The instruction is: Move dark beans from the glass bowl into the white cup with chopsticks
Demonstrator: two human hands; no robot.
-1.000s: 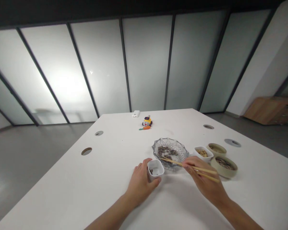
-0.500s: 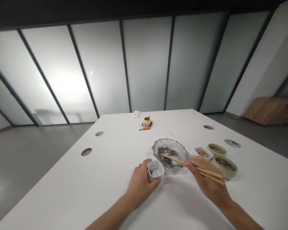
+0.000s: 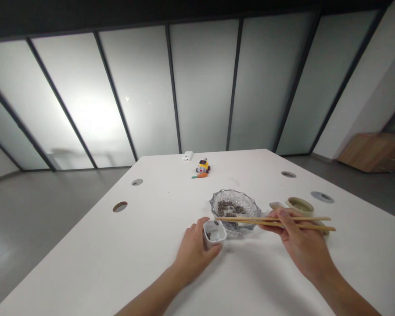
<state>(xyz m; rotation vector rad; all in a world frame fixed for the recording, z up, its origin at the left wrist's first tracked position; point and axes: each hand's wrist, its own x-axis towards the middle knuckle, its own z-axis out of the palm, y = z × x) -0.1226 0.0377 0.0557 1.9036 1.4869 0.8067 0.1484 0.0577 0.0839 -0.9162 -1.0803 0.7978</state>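
— Frosted panels (image 3: pixel 203 83) are seen beyond the white table (image 3: pixel 134 241). What is held at the left?
— By the left hand (image 3: pixel 193 245), a small white cup (image 3: pixel 220 235) is gripped between thumb and fingers.
— And rightward?
— Dark pieces (image 3: pixel 228 206) are contained in a glass bowl (image 3: pixel 252 205) between the hands. Chopsticks (image 3: pixel 246 219) are pinched by the right hand (image 3: pixel 303 245), tips held at the cup's far rim; a beige bowl (image 3: pixel 308 209) is placed just beyond that hand.

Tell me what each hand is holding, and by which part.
The left hand holds a small white square bowl by its sides, near the rim; the right hand holds a pair of chopsticks around the middle.
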